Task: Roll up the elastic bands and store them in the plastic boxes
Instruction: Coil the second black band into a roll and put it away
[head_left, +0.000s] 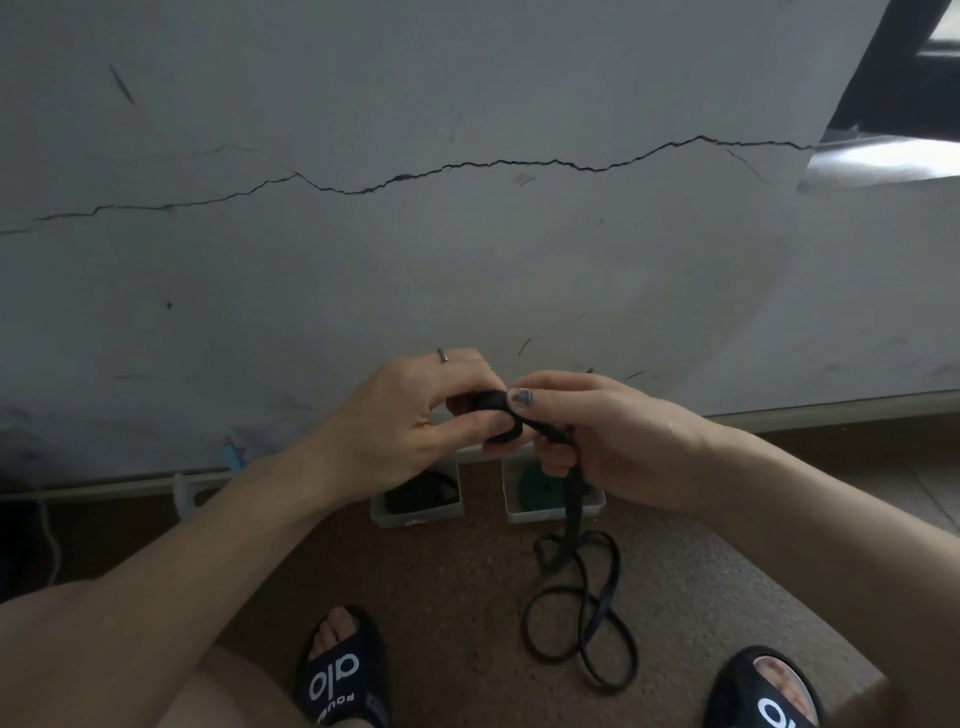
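A black elastic band is partly wound into a small roll held between both hands in front of the wall. My left hand pinches the roll; my right hand grips the band just beside it, thumb on top. The loose end hangs down and lies in loops on the floor. Below the hands stand two clear plastic boxes: the left box holds a dark rolled band, the right box holds a green rolled band.
A cracked grey wall rises just behind the boxes, with a skirting strip along its foot. The floor is brown and speckled. My feet in black slippers sit at the bottom. A white cable hangs at far left.
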